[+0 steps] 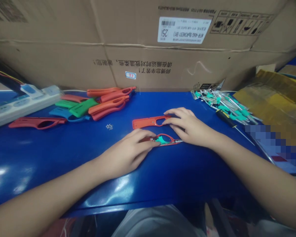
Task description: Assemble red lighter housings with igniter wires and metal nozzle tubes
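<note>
My left hand (128, 149) has its fingers closed on a red lighter handle half (172, 138) lying on the blue table. Inside that half sits a lighter mechanism with a green trigger (160, 140), its metal tube pointing right; my fingers hide its left end. Just beyond it lies an orange lighter handle half (143, 122), hollow at the right where the finger loop is. My right hand (187, 125) pinches the loop end of this orange half between thumb and fingers.
Several coloured handle halves (84, 107) are heaped at the left, near a white power strip (27, 103). Small screws (109, 126) lie left of centre. At the right are a pile of lighter mechanisms (227, 105) and a screwdriver (226, 118). A cardboard box (76, 56) stands behind.
</note>
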Demonstrator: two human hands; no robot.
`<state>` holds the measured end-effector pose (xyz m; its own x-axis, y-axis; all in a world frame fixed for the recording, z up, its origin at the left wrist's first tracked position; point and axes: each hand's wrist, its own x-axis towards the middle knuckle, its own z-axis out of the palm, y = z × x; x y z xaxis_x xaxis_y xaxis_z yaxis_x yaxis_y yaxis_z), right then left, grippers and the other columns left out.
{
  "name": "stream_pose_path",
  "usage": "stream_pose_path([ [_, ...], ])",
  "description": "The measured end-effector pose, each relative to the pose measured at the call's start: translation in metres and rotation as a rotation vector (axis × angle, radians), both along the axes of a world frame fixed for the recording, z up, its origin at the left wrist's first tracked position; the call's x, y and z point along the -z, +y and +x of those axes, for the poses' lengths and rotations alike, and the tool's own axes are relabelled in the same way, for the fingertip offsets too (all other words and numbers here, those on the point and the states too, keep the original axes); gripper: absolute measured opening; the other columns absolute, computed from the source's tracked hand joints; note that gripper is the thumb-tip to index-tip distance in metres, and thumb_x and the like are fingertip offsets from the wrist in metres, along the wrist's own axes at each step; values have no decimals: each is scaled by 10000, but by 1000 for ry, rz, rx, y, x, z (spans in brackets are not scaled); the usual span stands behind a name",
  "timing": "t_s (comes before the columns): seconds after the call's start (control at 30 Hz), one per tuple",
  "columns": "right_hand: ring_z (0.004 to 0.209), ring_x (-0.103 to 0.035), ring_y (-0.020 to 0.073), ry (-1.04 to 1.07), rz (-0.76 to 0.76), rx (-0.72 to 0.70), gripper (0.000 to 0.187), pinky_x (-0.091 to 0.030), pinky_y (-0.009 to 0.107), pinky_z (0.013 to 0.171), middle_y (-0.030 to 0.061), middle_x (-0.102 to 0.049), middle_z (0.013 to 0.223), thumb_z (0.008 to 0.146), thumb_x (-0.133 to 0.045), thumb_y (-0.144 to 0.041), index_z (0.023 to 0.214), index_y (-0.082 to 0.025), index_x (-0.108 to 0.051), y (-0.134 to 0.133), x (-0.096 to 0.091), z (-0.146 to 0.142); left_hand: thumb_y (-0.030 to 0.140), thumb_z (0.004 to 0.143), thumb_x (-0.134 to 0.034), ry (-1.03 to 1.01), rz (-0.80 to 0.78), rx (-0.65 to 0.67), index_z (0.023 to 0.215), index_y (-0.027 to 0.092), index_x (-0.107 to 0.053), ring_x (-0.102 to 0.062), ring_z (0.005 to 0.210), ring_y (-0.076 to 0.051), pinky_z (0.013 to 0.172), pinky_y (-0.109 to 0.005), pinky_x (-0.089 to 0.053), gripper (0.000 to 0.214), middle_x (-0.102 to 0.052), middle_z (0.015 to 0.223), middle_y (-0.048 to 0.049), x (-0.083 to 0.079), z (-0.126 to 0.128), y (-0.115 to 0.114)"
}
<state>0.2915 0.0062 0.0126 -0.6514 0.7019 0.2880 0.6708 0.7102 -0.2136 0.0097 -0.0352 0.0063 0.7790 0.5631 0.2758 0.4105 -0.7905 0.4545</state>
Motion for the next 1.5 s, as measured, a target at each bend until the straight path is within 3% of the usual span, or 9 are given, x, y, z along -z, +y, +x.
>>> stream_pose_path([
  [0.2,1107,-623,261,157,-152,26,21,-481,469,976,95,-644,1178,914,-641,-213,900,-219,-655,5,0,1,152,1019,-530,-107,38,-30,1272,163,-677,-626,1194,-177,1038,-300,-523,293,-638,1297,-107,-7,0,2],
  [0.37,839,-666,198,407,-249,115,47,-533,356,788,47,-691,934,928,-627,-266,922,-220,-624,-1,-6,-8,177,998,-577,-81,250,-139,1323,159,-655,-590,1264,-262,1086,-438,-499,335,-664,1332,-119,-14,-7,14],
  [0.47,784,-677,187,602,-443,195,142,-543,330,728,37,-706,881,905,-669,-348,915,-213,-627,-7,-10,-14,216,996,-599,-26,383,-161,1343,183,-647,-566,1298,-308,1093,-514,-475,352,-644,1390,-124,-17,-13,19],
  [0.63,793,-696,186,737,-760,196,243,-568,325,728,43,-710,863,852,-731,-409,921,-197,-634,-10,-9,-19,227,1014,-570,29,384,-137,1278,185,-677,-671,1103,-269,931,-449,-557,288,-709,1276,-122,-19,-16,18],
  [0.7,838,-702,189,729,-730,160,241,-576,334,756,57,-708,927,885,-690,-379,1030,-193,-640,-12,-8,-20,239,1018,-566,40,367,-132,1267,170,-680,-684,1092,-271,914,-436,-570,282,-718,1259,-125,-19,-17,16],
  [0.8,910,-675,189,574,-509,67,312,-560,350,811,72,-678,1048,930,-641,-324,1218,-207,-629,-15,-10,-19,267,1024,-560,43,343,-126,1247,150,-685,-705,1077,-268,917,-415,-581,281,-732,1237,-120,-22,-17,14],
  [0.93,990,-629,205,275,-264,-41,320,-497,366,888,67,-660,1111,919,-687,-297,1228,-235,-630,-20,-12,-18,324,1040,-535,102,254,-92,1260,157,-673,-728,1024,-240,877,-354,-582,308,-734,1218,-102,-29,-20,14],
  [1.1,1067,-613,228,170,-236,-96,272,-443,388,938,73,-661,1149,921,-703,-329,1154,-225,-609,-22,-10,-18,372,1039,-539,203,148,-50,1190,202,-687,-720,915,-194,805,-304,-551,271,-738,1109,-51,-33,-22,15],
  [1.5,1096,-594,250,32,-223,-121,239,-397,420,954,74,-658,1138,920,-696,-336,1121,-233,-618,-25,-10,-19,286,989,-617,215,63,-54,1147,190,-704,-660,969,-217,838,-331,-518,204,-714,1066,-71,-30,-16,12],
])
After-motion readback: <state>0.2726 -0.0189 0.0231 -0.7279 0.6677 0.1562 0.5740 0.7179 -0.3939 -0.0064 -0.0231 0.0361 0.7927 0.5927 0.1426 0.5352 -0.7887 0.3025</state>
